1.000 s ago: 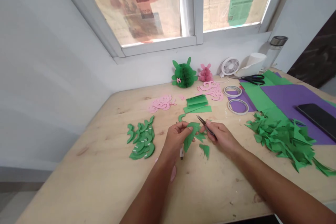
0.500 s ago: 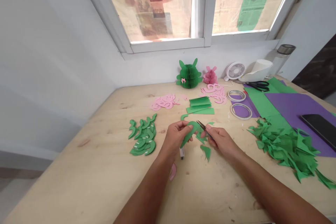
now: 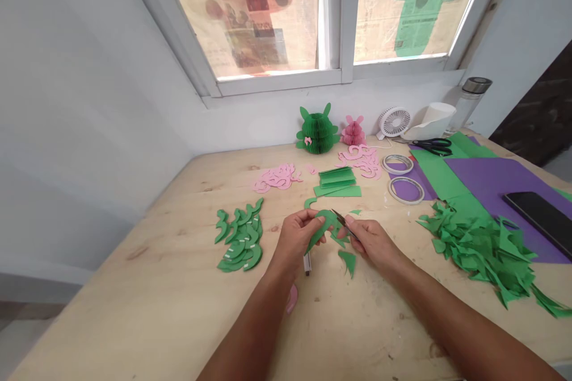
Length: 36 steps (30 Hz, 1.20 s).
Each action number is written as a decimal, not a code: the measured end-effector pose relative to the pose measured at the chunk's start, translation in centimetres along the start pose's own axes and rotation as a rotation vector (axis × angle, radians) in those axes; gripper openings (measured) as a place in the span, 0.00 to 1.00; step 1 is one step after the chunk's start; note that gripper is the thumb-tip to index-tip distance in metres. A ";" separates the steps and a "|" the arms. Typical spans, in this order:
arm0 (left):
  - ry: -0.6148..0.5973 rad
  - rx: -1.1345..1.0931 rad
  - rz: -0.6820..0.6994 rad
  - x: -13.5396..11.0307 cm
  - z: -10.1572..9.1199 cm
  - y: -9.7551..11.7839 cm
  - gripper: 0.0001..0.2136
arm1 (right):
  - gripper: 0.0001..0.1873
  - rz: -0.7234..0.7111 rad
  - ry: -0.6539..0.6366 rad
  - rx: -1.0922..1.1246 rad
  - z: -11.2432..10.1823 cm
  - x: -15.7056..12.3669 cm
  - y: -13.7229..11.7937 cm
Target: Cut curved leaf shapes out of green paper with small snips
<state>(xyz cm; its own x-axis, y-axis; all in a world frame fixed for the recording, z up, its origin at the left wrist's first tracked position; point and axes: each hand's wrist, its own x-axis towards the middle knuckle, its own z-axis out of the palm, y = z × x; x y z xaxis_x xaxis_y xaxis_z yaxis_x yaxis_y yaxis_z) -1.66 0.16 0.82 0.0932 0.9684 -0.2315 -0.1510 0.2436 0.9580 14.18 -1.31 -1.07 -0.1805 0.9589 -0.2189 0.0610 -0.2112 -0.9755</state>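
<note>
My left hand (image 3: 298, 234) pinches a curved piece of green paper (image 3: 318, 231) between thumb and fingers. In my right hand (image 3: 367, 240) is a small pair of scissors (image 3: 340, 218), its blades pointing up and left at the paper's edge. Green offcuts (image 3: 347, 262) lie on the table below and beside the hands. Partly under my left hand is a stapler-like white and dark object (image 3: 307, 264); its kind is not clear. Left of it sits a heap of green cut curved pieces (image 3: 243, 241), some with white marks. A pink curved piece (image 3: 292, 299) peeks out beside my left forearm.
Folded green paper (image 3: 336, 177), pink cutouts (image 3: 276, 178) and tape rolls (image 3: 406, 190) lie beyond the hands. Green scraps (image 3: 485, 253), purple sheets (image 3: 487, 181), a phone (image 3: 538, 220) and black scissors (image 3: 432, 146) are right. A honeycomb figure (image 3: 317, 133), fan (image 3: 395, 122) and bottle (image 3: 471, 101) stand behind.
The view has shifted slightly. The scissors' blades have come closer together and lie nearer the green paper's edge. Both hands keep their hold.
</note>
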 end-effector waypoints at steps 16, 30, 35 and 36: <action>0.000 0.007 -0.011 0.1 0.0 -0.1 0.10 | 0.27 -0.009 -0.004 0.018 0.0 0.0 0.1; 0.001 0.003 -0.002 0.1 0.0 0.0 0.11 | 0.27 -0.008 0.006 0.027 0.1 -0.1 -0.1; -0.006 0.003 0.002 0.0 0.0 0.0 0.11 | 0.28 0.008 0.012 0.021 0.2 -0.2 -0.2; -0.006 0.003 0.001 0.0 -0.1 0.0 0.11 | 0.28 0.006 0.010 0.017 0.2 -0.2 -0.2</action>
<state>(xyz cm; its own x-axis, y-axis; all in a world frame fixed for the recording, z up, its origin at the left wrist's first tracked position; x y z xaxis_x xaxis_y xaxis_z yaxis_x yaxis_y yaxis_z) -1.72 0.18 0.83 0.0993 0.9682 -0.2298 -0.1476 0.2427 0.9588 14.04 -1.51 -0.81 -0.1699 0.9595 -0.2248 0.0458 -0.2202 -0.9744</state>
